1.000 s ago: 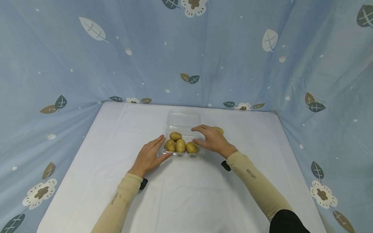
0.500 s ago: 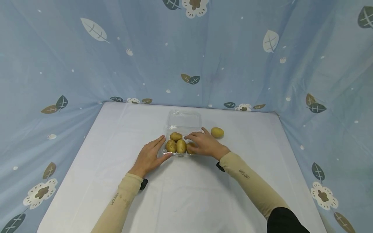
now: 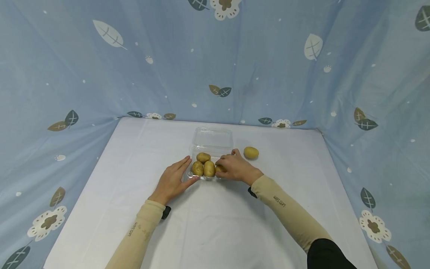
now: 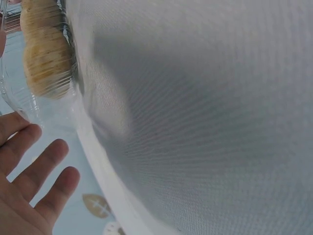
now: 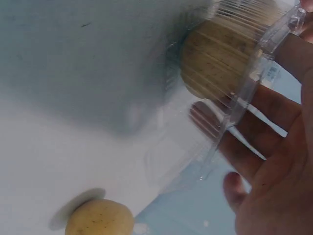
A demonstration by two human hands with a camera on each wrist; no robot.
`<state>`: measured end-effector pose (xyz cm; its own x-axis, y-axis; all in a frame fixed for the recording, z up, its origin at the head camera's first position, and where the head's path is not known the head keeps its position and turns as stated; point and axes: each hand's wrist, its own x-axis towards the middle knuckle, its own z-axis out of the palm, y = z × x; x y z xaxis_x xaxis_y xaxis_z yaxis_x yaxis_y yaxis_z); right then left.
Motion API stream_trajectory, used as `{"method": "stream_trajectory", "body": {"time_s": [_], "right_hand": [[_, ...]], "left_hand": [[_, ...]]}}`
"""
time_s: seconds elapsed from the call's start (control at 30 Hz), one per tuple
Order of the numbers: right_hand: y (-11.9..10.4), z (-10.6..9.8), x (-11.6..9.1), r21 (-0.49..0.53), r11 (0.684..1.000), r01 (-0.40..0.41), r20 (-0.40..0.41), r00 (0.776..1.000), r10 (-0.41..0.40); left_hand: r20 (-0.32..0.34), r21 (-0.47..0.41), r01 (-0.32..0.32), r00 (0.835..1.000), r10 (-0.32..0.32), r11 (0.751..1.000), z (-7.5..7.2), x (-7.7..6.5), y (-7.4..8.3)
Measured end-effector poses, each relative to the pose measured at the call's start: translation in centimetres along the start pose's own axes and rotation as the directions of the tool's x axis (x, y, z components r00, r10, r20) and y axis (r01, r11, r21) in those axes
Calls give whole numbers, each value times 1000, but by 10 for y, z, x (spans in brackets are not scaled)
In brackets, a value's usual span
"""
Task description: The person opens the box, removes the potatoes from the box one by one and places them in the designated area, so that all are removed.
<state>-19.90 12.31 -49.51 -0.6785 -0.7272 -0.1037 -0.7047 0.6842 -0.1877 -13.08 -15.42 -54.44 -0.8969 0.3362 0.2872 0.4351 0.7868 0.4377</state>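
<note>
A clear plastic clamshell box [image 3: 212,139] stands on the table, its lid laid back. At its left are a rear potato [image 3: 203,157], a front-left potato [image 3: 197,169] and a middle potato [image 3: 209,169]. My left hand [image 3: 172,180] rests against the box's left side and front corner, fingers straight. My right hand [image 3: 237,167] reaches over the right wall and grips the right-hand potato [image 5: 215,61], mostly hidden by the fingers in the head view. Through the clear wall, the right wrist view shows fingertips beside that potato.
One loose potato [image 3: 251,152] lies on the white-covered table [image 3: 215,231], to the right of the box and just beyond my right hand. A blue leaf-patterned curtain [image 3: 161,63] hangs behind the table and at both sides.
My right hand has moved left and down from beside the loose potato into the box, its fingers closing round the right-hand potato. The loose potato is now uncovered. The left hand stays put.
</note>
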Motion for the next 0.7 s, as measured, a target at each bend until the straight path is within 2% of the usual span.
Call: {"method": "stream_trajectory", "body": {"time_s": [0.3,0.7], "right_hand": [[-3,0,4,36,996,-88,69,994,85],[-5,-3,6,57,991,-118,90,990,113]], "left_hand": [[-1,-7,-3,1000,3,1000,-2,-1,1],[2,2,3,1000,-3,1000,0,0,1]]}}
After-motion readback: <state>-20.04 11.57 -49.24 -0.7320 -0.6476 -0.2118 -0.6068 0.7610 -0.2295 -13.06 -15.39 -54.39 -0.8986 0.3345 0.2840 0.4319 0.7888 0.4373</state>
